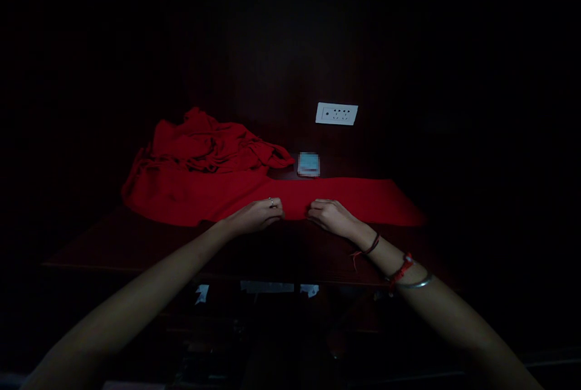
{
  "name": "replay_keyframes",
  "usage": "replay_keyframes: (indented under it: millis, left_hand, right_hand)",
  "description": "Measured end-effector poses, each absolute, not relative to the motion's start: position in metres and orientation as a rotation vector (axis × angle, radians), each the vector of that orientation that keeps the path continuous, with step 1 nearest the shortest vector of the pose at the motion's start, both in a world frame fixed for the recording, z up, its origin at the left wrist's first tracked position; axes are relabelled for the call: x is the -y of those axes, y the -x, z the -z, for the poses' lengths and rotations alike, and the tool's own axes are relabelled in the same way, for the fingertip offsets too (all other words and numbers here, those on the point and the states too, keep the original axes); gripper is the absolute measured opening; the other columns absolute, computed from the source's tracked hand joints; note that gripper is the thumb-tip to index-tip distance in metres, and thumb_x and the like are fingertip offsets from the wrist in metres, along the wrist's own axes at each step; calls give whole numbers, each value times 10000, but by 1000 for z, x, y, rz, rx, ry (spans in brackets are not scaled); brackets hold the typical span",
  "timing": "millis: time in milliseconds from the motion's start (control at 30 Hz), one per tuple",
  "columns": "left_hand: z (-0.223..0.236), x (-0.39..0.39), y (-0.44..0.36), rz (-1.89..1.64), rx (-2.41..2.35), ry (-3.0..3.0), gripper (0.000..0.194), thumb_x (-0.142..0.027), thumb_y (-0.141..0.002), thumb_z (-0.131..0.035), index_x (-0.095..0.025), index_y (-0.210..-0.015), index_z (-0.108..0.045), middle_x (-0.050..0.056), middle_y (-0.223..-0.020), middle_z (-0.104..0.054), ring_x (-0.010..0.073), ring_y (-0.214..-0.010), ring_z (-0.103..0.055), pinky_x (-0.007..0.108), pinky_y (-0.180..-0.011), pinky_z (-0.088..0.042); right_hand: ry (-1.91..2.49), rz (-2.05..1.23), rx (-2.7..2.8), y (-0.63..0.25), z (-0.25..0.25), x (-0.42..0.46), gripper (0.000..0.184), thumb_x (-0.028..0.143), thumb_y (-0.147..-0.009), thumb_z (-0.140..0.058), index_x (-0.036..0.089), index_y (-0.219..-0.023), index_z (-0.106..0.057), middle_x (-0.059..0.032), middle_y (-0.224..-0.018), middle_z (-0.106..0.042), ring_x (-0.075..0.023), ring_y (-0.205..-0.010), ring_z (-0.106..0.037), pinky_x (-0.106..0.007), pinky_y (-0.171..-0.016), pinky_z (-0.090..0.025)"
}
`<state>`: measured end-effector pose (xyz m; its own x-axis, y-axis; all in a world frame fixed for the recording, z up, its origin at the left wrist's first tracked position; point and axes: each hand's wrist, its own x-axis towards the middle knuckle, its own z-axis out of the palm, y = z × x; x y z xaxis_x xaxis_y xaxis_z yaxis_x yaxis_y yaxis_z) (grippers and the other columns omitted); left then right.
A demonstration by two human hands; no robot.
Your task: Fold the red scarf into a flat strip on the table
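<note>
A red garment (363, 196) lies across the dark table, with a long flat strip stretching to the right and a crumpled heap (200, 142) at the left. My left hand (261, 214), a ring on one finger, is closed on the near edge of the flat strip. A short way to its right, my right hand (329, 214) pinches the same edge, its fingertips partly hidden. Between the two hands a short stretch of the red cloth lies flat. Bracelets circle my right wrist and forearm.
A small pale-blue, blurred object (308, 164) sits just behind the cloth. On the dark wall is a white socket plate (336, 114). The table's front edge (136, 269) runs below my forearms. Much of the surroundings is too dark to make out.
</note>
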<state>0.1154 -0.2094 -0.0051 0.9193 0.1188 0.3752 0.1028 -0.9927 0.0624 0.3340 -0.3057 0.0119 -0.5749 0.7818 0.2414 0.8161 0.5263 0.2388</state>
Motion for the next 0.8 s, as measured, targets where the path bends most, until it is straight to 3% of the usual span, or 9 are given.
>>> replay_keyframes:
  millis: [267,400,633,800]
  left_hand:
    - [5,209,-115,-563,-213,-3154,174,-178,-843,-398,-158,-914,-556,39,-894,-564,120,-817,-502,216,-762,-373]
    - [6,211,-117,-483,-259,-3349,197,-116,-822,-393,-161,-919,-558,40,-816,-579,139,-761,-506,241,-713,-379]
    - [1,216,-116,-502,-134,-3126,192,-139,-827,-398,-169,-881,-580,26,-807,-561,111,-752,-494,196,-711,-380]
    - [-4,215,-115,-489,-85,-2908,219,-242,-846,-391,-161,-884,-591,30,-833,-573,102,-779,-513,196,-747,-387]
  right_hand:
    - [1332,364,2614,-340,-9,304,163,144,-819,-430,156,-818,-592,-44,-798,-568,-118,-721,-502,-208,-627,-353]
    - [1382,373,2571,-339,-10,305,167,151,-817,-433,150,-804,-599,-46,-758,-566,-120,-678,-499,-214,-612,-362]
    - [1263,-14,2610,-348,-18,308,181,200,-816,-454,152,-842,-626,-43,-807,-600,-121,-741,-542,-228,-706,-406]
    - [1353,37,2331,-352,-17,303,328,350,-853,-370,171,-1037,-573,-74,-1018,-580,-159,-981,-491,-298,-868,-367]
